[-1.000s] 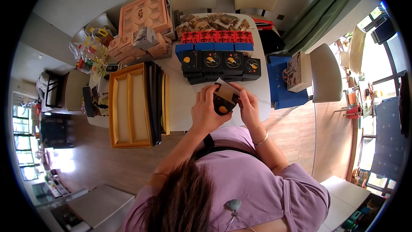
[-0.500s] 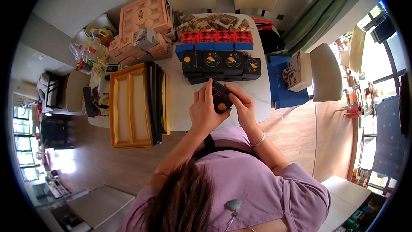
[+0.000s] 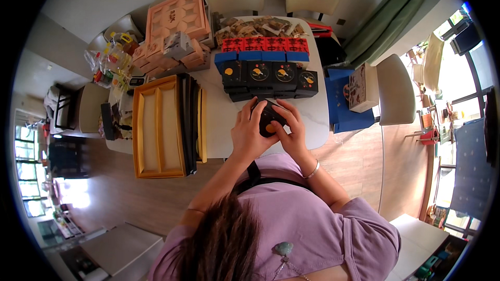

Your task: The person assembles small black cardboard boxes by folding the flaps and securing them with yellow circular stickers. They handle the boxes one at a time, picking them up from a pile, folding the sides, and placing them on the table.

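Between my two hands, above the near edge of the table, is a small black box [image 3: 270, 116] with an orange moon print. My left hand [image 3: 249, 131] grips its left side, fingers curled over the far edge. On the other side my right hand [image 3: 292, 130] wraps it, thumb pressed on the printed face. Parts of the box are hidden under the fingers. Just beyond my hands, several matching black boxes [image 3: 259, 74] stand stacked in a row. Behind them are blue boxes [image 3: 249, 56] and red boxes [image 3: 276, 45].
A gold-rimmed divided tray [image 3: 159, 130] and black and gold panels [image 3: 188, 119] sit at the left. Pink boxes [image 3: 177, 15] pile behind them, near bottles [image 3: 117, 60]. Wrapped packets [image 3: 263, 26] lie at the back. A blue bag and white box [image 3: 363, 87] rest on a chair at right.
My right hand has shifted its grip, with its fingers now reaching over the box's far edge and its thumb on the face. The box has tilted slightly between my hands.
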Available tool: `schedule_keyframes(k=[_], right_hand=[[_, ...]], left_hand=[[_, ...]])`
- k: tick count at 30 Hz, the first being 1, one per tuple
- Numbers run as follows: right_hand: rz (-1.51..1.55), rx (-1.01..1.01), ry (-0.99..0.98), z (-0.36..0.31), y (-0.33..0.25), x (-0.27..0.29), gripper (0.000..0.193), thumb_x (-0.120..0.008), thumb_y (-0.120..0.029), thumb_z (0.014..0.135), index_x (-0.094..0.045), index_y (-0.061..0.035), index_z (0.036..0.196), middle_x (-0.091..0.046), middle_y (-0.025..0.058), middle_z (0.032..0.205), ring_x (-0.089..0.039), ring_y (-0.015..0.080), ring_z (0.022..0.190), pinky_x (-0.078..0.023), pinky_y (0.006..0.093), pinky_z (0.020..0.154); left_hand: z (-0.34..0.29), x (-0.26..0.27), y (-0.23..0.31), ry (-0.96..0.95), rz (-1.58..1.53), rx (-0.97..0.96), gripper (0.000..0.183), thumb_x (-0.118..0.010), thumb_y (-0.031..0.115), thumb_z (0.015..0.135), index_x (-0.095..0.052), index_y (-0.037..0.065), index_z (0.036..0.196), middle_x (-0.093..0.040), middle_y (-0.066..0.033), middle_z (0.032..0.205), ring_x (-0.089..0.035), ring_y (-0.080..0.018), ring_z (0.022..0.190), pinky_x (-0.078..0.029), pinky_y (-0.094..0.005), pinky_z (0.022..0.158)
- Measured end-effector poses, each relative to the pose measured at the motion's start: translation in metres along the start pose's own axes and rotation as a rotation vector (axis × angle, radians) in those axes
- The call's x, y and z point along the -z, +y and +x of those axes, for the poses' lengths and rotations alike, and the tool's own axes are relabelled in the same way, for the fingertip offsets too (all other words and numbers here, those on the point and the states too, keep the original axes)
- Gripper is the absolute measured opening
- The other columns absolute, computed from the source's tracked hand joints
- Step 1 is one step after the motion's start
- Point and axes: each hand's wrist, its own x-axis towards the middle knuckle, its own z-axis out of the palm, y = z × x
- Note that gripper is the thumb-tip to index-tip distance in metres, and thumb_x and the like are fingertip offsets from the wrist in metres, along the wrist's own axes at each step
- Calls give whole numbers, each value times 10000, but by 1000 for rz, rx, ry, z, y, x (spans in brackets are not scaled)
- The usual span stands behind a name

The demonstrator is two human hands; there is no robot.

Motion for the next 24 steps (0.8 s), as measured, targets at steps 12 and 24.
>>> schedule_keyframes(k=[12,24], right_hand=[[-77,64,-44,5,7,2,393,-712,-44,825,-650,-59,1213,-555,144,1320,-629,271,1080,-531,350,880],[-213,4,-236,14,0,28,825,-886,-163,659,-490,-113,1381,-344,172,1474,-456,341,1301,-472,427,969]], left_hand=[[1,-4,-9,22,-115,14,727,-854,309,606,-511,106,1214,-550,-170,1259,-633,-354,1011,-566,-406,751],[23,-21,-43,-573,-1958,888,633,-315,520,963,-492,64,1365,-608,-147,1261,-614,-290,1143,-528,-459,936]])
